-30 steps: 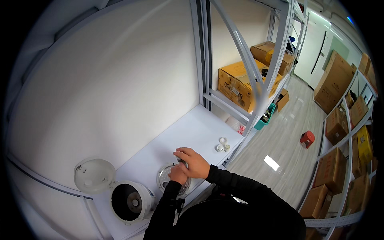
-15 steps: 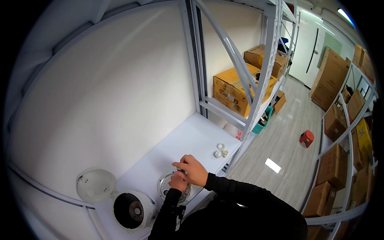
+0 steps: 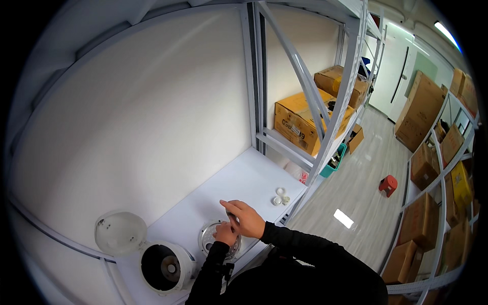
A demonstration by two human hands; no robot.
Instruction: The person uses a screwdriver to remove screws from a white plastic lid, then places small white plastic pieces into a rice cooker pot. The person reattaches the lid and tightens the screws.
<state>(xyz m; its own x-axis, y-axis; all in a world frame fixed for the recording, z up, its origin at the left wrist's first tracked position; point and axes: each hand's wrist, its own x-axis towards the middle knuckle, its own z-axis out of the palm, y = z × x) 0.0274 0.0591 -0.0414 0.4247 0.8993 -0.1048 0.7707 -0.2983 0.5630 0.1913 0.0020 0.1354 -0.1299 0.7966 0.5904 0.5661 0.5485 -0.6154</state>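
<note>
Both hands meet over a round silvery part [image 3: 207, 236] with holes in it, lying on the white shelf. My right hand [image 3: 246, 219] is above it, index finger pointing left and the other fingers curled. A small dark, shiny thing shows under those fingers, too covered to name. Just below, my left hand [image 3: 224, 234] is closed close against the right one; whatever its fingers pinch is hidden. To the left stands a white round canister [image 3: 187, 267], its mouth uncovered and a dark inside with a round hub. A translucent round lid [image 3: 121, 233] tilts up beside it.
Small white round caps [image 3: 277, 201] sit on the shelf to the right. Beyond a grey upright post [image 3: 338, 96] are a yellow carton [image 3: 295, 127] and a teal bin [image 3: 333, 161]. A red stool [image 3: 388, 186] stands on the floor, and racks with brown cartons line the right.
My right hand's fingers have lifted slightly, its index finger reaching further up and left. The left hand has shifted slightly left and down. The whole view has tilted a little.
</note>
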